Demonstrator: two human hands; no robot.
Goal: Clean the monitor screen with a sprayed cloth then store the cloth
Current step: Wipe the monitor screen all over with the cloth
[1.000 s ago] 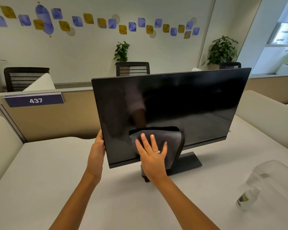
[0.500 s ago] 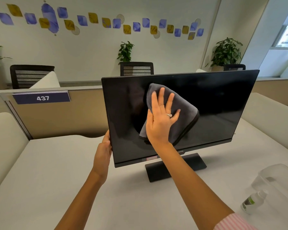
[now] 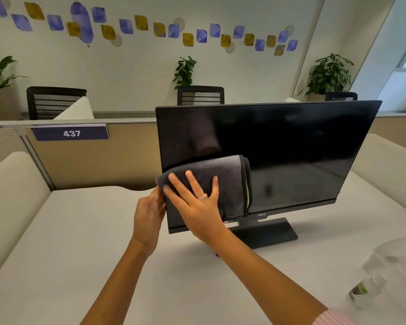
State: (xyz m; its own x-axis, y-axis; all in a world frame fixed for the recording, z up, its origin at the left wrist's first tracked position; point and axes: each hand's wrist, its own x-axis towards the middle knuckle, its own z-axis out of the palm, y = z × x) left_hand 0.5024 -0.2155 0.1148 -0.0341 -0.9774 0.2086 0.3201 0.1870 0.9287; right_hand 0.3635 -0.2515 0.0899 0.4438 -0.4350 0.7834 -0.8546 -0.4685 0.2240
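Note:
A black monitor [image 3: 291,148] stands on its flat base on the white desk, screen dark and facing me. A folded grey cloth [image 3: 223,177] lies flat against the screen's lower left corner. My right hand [image 3: 197,205] presses on the cloth with fingers spread, a ring on one finger. My left hand [image 3: 148,216] grips the monitor's left edge just beside the cloth. A small spray bottle [image 3: 359,292] with a green label lies at the desk's right front.
A clear plastic container [image 3: 399,261] sits at the right front, by the spray bottle. The white desk [image 3: 80,242] is walled by beige partitions, one labelled 437. Office chairs and potted plants stand beyond the partition.
My right hand has swept the cloth from the screen's upper middle down to its lower left corner. My left hand has stayed on the monitor's left edge.

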